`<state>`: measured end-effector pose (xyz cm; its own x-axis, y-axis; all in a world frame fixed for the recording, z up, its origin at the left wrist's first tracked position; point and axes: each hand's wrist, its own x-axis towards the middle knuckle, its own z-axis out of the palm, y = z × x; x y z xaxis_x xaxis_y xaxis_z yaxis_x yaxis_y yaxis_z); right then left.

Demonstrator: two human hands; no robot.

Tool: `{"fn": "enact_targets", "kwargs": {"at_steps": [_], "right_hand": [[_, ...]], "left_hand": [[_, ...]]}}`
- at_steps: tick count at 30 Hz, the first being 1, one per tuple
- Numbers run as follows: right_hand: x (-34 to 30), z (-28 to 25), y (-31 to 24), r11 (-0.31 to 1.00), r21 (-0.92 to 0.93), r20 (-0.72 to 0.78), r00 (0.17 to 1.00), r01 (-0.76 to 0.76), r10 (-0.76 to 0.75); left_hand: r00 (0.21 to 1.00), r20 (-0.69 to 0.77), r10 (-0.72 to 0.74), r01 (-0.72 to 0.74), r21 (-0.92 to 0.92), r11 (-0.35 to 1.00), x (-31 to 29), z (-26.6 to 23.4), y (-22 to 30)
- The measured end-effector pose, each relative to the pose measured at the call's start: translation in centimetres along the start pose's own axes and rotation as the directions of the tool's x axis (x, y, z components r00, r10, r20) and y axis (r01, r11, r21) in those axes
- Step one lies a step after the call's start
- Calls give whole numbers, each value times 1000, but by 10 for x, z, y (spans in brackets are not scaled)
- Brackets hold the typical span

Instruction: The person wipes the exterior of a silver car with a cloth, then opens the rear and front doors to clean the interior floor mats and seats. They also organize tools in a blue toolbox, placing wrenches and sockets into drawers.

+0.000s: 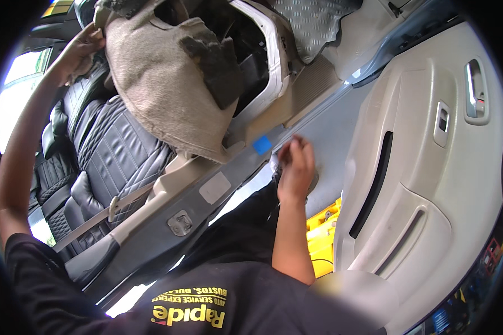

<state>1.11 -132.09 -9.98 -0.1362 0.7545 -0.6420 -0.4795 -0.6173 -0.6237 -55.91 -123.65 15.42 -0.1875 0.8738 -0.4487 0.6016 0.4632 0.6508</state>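
Note:
A beige piece of car carpet (151,84) with dark padding on its underside is lifted beside an open door frame. My left hand (84,53), arm raised at the far left, grips the carpet's upper left edge. Its fingertips are partly hidden there. My right hand (297,170) hovers near the grey door sill, its fingers curled together. Whatever they hold, if anything, is too blurred to make out. Just left of those fingers, a small square of blue tape (261,145) sticks to the sill.
An opened beige door panel (397,184) fills the right side. Black quilted seats (117,134) and a seat belt (113,209) stand at left. A metal striker (180,223) is on the pillar. A yellow object (321,245) lies below. A white-edged opening (274,50) shows beyond the carpet.

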Motion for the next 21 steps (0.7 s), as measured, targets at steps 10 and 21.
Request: {"fn": "enact_targets", "kwargs": {"at_steps": [10, 21], "right_hand": [[40, 203, -100, 619, -426, 668, 690, 660, -277], [159, 182, -67, 788, -530, 450, 892, 314, -54]], "left_hand": [[968, -240, -65, 52, -61, 997, 10, 58, 4], [918, -384, -99, 218, 278, 936, 87, 143, 81]]}}
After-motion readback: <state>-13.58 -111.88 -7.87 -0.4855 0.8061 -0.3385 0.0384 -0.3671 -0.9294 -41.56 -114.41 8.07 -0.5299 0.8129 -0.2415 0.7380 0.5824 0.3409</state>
